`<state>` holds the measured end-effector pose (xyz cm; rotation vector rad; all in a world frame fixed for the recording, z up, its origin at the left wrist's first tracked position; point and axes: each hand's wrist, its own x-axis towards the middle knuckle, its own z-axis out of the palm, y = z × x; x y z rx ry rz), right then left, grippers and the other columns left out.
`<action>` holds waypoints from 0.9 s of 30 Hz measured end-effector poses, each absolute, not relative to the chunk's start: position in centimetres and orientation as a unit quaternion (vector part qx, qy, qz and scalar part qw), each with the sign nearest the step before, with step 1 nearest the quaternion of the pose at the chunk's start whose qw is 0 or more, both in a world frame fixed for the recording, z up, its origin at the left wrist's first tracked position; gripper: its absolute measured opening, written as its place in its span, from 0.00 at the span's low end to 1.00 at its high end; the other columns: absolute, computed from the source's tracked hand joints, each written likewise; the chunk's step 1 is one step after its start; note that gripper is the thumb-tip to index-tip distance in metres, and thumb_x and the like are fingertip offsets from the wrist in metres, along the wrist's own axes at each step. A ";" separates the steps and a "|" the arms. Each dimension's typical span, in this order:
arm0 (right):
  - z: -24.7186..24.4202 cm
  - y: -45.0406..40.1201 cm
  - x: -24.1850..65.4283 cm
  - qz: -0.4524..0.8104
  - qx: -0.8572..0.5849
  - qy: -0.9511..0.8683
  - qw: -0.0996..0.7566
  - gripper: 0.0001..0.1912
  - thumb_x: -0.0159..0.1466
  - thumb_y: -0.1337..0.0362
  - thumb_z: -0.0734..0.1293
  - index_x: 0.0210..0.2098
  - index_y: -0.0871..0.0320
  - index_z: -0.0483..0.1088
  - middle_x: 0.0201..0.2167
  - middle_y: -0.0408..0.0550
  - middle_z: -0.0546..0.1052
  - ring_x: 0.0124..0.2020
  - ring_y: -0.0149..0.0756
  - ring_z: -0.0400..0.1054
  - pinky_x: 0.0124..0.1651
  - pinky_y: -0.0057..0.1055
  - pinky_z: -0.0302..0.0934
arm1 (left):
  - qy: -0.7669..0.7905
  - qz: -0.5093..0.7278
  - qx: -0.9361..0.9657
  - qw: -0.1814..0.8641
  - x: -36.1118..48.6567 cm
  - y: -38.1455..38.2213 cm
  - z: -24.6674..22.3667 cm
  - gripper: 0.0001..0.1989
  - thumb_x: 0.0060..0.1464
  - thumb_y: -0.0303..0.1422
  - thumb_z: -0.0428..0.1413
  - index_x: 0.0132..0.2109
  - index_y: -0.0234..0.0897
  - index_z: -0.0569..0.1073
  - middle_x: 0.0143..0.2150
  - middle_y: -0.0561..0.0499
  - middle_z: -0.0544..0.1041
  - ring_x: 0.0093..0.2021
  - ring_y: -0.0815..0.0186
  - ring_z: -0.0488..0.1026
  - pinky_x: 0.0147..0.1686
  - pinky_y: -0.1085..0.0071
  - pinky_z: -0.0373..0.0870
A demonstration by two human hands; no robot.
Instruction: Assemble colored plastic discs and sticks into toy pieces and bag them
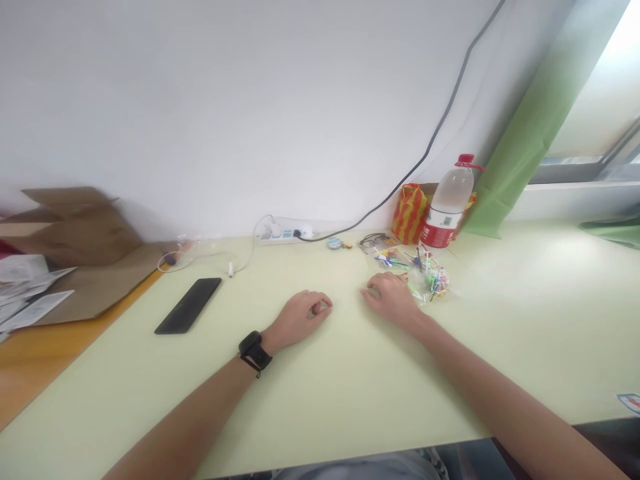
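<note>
My left hand [299, 319] rests on the pale green table [320, 400], its fingers curled and pressed together; whether anything is inside them is hidden. A black watch [255, 351] is on that wrist. To its right, my right hand [391, 297] lies on the table with fingers bent inward, and what they may hold cannot be made out. Just beyond and beside the right hand are clear plastic bags of small colourful pieces [436, 281]. A flat black object [189, 307] lies on the table to the left of my left hand.
At the back stand a large water bottle [446, 208] and a red-yellow striped bag [410, 215]. A white power strip [285, 233] with cables lies against the wall, near a small round tin [334, 244]. Cardboard [95, 273] and papers [37, 311] are at the left.
</note>
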<state>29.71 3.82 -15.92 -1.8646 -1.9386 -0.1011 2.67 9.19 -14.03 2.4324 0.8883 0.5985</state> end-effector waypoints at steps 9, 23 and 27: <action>-16.9 4.9 32.9 -0.108 -0.725 -0.643 0.225 0.34 0.69 0.43 0.61 0.68 0.53 0.64 0.70 0.56 0.64 0.72 0.61 0.48 0.69 0.58 0.46 | 0.311 0.211 0.899 0.224 2.7 9.6 -14.4 0.11 0.64 0.40 0.54 0.45 0.43 0.79 0.31 0.52 0.73 0.35 0.61 0.70 0.41 0.65 0.64; -17.9 5.5 34.4 -0.060 -0.736 -0.658 0.147 0.30 0.72 0.45 0.57 0.67 0.53 0.65 0.70 0.57 0.64 0.68 0.59 0.57 0.67 0.58 0.50 | 0.316 0.220 0.891 0.239 2.8 9.4 -14.4 0.11 0.63 0.41 0.54 0.44 0.44 0.79 0.31 0.52 0.73 0.36 0.60 0.69 0.42 0.64 0.65; -17.4 5.4 34.3 -0.098 -0.714 -0.673 0.167 0.26 0.72 0.52 0.59 0.64 0.57 0.68 0.68 0.58 0.67 0.70 0.58 0.52 0.71 0.61 0.42 | 0.313 0.214 0.896 0.230 2.6 9.3 -14.3 0.11 0.64 0.41 0.54 0.45 0.44 0.79 0.31 0.52 0.73 0.36 0.61 0.70 0.41 0.64 0.65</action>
